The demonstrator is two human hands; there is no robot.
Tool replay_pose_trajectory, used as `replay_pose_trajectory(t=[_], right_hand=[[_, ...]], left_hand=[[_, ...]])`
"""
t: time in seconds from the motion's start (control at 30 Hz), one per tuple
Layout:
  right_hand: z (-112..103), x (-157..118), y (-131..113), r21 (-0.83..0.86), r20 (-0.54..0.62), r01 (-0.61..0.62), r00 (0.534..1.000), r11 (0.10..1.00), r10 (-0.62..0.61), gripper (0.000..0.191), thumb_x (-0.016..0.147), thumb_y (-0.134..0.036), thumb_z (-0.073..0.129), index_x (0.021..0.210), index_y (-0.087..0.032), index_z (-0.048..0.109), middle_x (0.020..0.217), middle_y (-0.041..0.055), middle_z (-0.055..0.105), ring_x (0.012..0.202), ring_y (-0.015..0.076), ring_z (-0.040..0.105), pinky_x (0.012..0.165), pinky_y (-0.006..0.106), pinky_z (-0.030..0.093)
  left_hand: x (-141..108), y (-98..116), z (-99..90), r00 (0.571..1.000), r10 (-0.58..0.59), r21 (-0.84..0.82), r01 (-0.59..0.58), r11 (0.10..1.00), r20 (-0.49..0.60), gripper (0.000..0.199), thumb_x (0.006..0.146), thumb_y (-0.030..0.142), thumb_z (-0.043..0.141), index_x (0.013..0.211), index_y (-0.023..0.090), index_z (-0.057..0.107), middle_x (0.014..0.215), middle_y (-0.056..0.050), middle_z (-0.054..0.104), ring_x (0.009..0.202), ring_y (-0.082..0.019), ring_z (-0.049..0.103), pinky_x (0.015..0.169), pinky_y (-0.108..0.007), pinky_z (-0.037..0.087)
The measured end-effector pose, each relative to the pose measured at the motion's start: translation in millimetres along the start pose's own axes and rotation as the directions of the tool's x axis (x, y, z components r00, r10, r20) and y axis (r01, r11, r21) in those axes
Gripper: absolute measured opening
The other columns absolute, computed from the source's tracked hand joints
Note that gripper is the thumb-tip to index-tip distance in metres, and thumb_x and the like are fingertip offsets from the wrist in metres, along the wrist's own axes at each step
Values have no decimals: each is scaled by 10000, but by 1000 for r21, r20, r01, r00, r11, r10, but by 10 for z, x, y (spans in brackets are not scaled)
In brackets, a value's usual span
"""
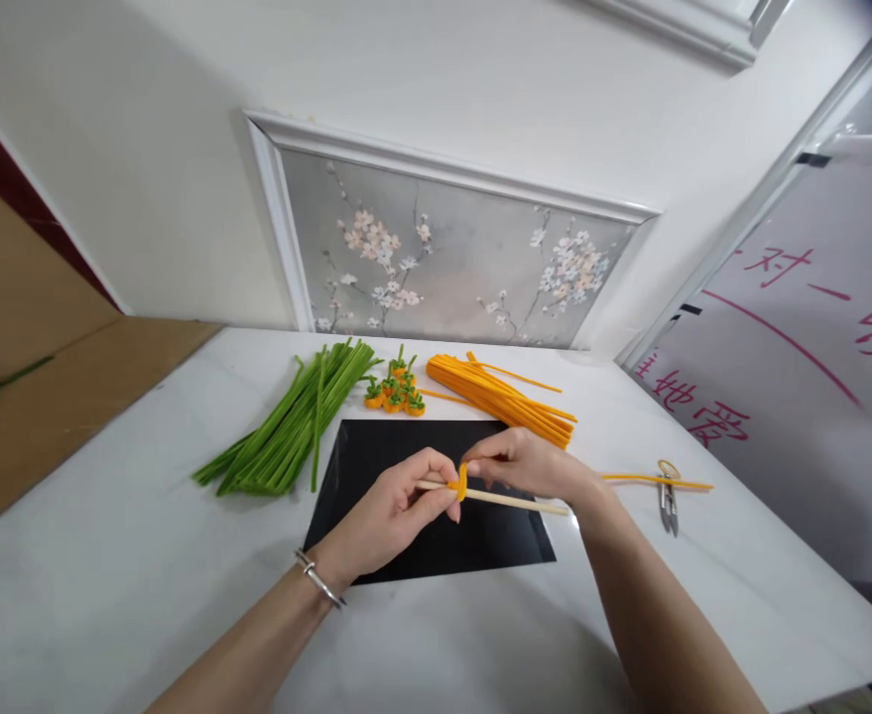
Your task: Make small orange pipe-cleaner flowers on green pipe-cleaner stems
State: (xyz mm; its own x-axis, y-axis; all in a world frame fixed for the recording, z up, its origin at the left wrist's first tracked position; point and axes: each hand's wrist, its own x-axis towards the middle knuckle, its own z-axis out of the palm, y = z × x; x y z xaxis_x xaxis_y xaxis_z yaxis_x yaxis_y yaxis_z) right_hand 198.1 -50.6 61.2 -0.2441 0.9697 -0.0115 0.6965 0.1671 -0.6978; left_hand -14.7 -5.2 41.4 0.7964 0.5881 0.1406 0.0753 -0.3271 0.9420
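Above a smooth tabletop (442, 635), the left hand (395, 504) clamps a wooden stick (514, 500), the right hand (529, 462) pinching its fuzzy orange coil (462, 482).

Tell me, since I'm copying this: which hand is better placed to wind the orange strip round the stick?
Probably the right hand: its fingers are at the orange strip, while the left hand holds the stick.
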Motion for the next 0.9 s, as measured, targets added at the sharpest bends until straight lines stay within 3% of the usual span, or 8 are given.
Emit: replay_pose_trajectory(t=[0.13, 0.27, 0.37, 0.5, 0.6, 0.73, 0.9], right_hand=[[228, -55, -11, 99, 108, -7, 994, 995, -4, 274, 891, -349, 537, 813, -163, 723, 631, -19, 609, 552, 89, 513, 499, 180, 374], [467, -119, -33, 270, 208, 4, 976, 963, -62, 298, 949, -341, 440, 993, -180, 686, 673, -19, 605, 548, 82, 527, 543, 182, 438], [546, -128, -109, 281, 162, 34, 983, 959, -82, 306, 973, -317, 387, 938, -170, 654, 659, -32, 579, 551, 75, 511, 563, 180, 437], [512, -203, -314, -13, 104, 126, 987, 992, -124, 237, 961, -275, 424, 831, -183, 600, 616, -48, 538, 533, 83, 459, 534, 193, 361], [453, -328, -461, -313, 16, 110, 994, 943, -111, 229, 967, -267, 423, 793, -191, 550, 619, -32, 564, 524, 100, 473, 499, 229, 271], [360, -475, -567, -575, -57, 82, 989, 814, -140, 208, 966, -253, 442, 776, -200, 508, 594, -29, 562, 472, 114, 453, 477, 280, 155], [230, -562, -602, -629, -100, 56, 983, 776, -152, 217, 950, -240, 497, 734, -216, 508, 615, -41, 574, 448, 110, 419, 479, 294, 144]], left_hand=[[-10, -6, 4, 995, 54, 74, -47, 996, -89, 77, 910, 270, 491, 885, 205, 521, 704, 37, 550, 660, -120, 514, 615, -226, 391], [-16, -49, 34, 987, 46, 30, -42, 999, -152, 102, 925, 309, 470, 899, 212, 488, 709, 47, 517, 592, -101, 505, 555, -211, 395], [-15, -80, 36, 981, 24, -14, -27, 1000, -195, 120, 926, 338, 463, 910, 220, 469, 713, 51, 496, 541, -92, 491, 514, -207, 393], [-5, -111, -11, 960, 83, 132, -48, 990, -269, 126, 923, 335, 471, 924, 212, 500, 772, 27, 528, 631, -113, 506, 562, -215, 401], [7, -132, -41, 954, 92, 170, -44, 984, -285, 120, 922, 323, 482, 926, 207, 512, 803, 17, 573, 674, -121, 530, 609, -224, 427], [26, -143, -36, 971, 47, -10, -51, 999, -235, 115, 923, 320, 495, 920, 205, 503, 839, 0, 633, 808, -152, 621, 759, -277, 497], [38, -140, -34, 982, -9, -192, -28, 981, -191, 189, 900, 324, 531, 1044, 202, 533, 859, -2, 622, 812, -146, 633, 780, -294, 541]])
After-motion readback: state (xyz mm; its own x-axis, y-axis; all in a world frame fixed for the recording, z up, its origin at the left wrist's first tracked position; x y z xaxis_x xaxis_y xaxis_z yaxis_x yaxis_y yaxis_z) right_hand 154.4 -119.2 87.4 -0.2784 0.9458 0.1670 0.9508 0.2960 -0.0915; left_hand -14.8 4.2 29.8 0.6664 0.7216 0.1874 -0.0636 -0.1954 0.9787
